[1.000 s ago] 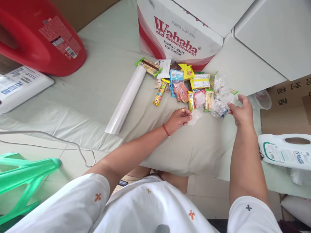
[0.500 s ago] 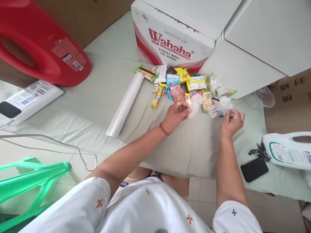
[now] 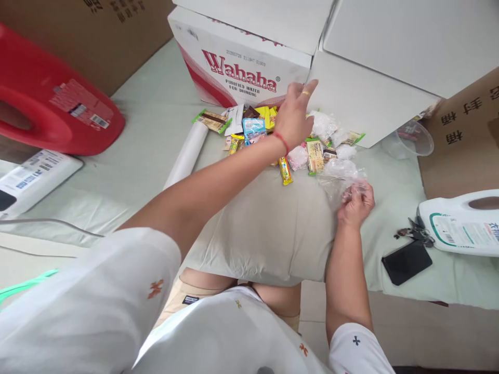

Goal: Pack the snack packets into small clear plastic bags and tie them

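Observation:
My left hand [image 3: 295,115] is over the back of a pile of small wrapped snacks, in front of the white carton. Its fingers are apart and I see nothing in them. My right hand [image 3: 356,203] is closed on a clear plastic bag [image 3: 338,174] at the pile's right front side. Between the hands lie a cracker packet [image 3: 315,156] with green ends and a pinkish clear bag [image 3: 298,157]. A yellow snack stick [image 3: 285,171] lies at the pile's front edge. Left of my left hand are a blue packet [image 3: 253,126] and a brown-striped packet [image 3: 212,120].
White cartons [image 3: 241,67] stand behind the pile. A plastic roll [image 3: 188,154] lies to the left, partly behind my left forearm. Further left is a red jug [image 3: 58,98]. At right are a clear tub [image 3: 413,139], a phone [image 3: 407,262], keys [image 3: 414,232] and a white jug [image 3: 460,223].
My left hand has let go of the pinkish bag and reached up and back over the pile. My right hand has moved down, drawing the clear bag out. The camera view has shifted.

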